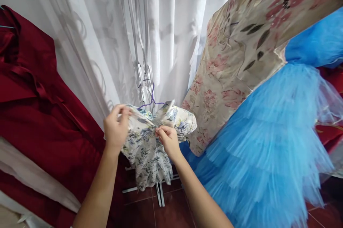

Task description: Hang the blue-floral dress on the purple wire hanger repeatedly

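Observation:
A small white garment with a blue floral print hangs on a purple hanger from a clear stand. My left hand grips the garment's left shoulder, fingers closed on the cloth. My right hand pinches the fabric at the neckline in the middle, fingers pressed together. Both forearms reach up from the bottom of the view.
A dark red garment hangs at the left. A beige floral dress and a blue tulle skirt hang at the right. White sheer curtains fill the back. The stand's white feet rest on red floor tiles.

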